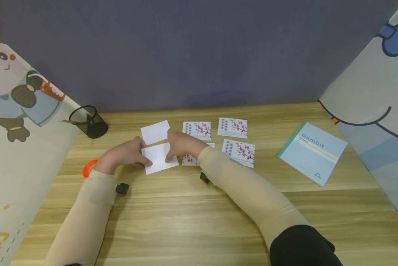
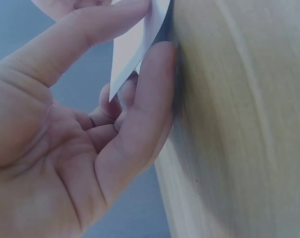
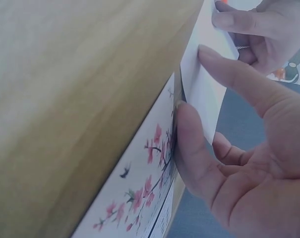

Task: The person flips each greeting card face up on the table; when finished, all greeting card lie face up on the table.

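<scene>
Between my two hands is a blank white card (image 1: 160,158), tilted a little above the wooden table. My left hand (image 1: 130,152) pinches its left edge, thumb on top and fingers underneath; the left wrist view shows the card (image 2: 132,49) bending slightly there. At the opposite edge my right hand (image 1: 180,144) pinches it between thumb and forefinger, as the right wrist view shows. A second blank white card (image 1: 154,132) lies just behind it. Right of my hands, a blossom-printed card (image 3: 140,188) lies close under my right fingers, partly hidden by them in the head view.
More blossom-printed cards (image 1: 232,127) lie in two rows to the right. A pale blue notebook (image 1: 312,153) is at the far right. A black mesh pen holder (image 1: 94,125) stands at the back left, and an orange ring-shaped object (image 1: 87,169) is beside my left wrist.
</scene>
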Tool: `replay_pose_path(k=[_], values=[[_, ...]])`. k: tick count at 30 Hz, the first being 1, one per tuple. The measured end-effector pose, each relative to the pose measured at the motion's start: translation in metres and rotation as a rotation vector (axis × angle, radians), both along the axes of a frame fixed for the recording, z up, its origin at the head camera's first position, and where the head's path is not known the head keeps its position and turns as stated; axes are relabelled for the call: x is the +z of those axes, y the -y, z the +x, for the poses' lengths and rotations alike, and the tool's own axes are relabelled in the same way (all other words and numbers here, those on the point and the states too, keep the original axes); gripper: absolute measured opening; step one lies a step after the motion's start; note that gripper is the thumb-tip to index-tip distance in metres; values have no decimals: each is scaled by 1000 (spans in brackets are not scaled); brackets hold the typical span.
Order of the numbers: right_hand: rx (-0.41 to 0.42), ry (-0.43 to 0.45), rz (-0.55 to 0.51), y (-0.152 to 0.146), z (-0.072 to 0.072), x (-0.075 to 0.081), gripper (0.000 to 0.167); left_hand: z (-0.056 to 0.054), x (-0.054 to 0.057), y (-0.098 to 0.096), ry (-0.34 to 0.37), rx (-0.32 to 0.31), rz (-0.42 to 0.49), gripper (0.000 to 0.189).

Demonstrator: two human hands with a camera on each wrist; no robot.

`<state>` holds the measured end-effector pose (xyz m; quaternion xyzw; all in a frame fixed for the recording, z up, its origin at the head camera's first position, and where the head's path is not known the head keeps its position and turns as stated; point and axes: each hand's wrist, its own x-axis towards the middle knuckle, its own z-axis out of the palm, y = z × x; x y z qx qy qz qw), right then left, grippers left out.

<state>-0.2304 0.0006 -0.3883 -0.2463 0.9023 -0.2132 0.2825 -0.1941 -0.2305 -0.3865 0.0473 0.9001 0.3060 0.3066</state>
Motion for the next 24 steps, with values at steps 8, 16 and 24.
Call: replay_pose_path(k=[8, 16, 24], values=[[-60, 61, -76, -1, 0, -2, 122, 2, 1, -2, -17, 43, 51, 72], [-113, 30, -123, -1, 1, -4, 102, 2, 2, -2, -58, 64, 95, 68], [-128, -2, -162, -3, 1, -6, 57, 1, -3, 0, -66, 103, 144, 66]])
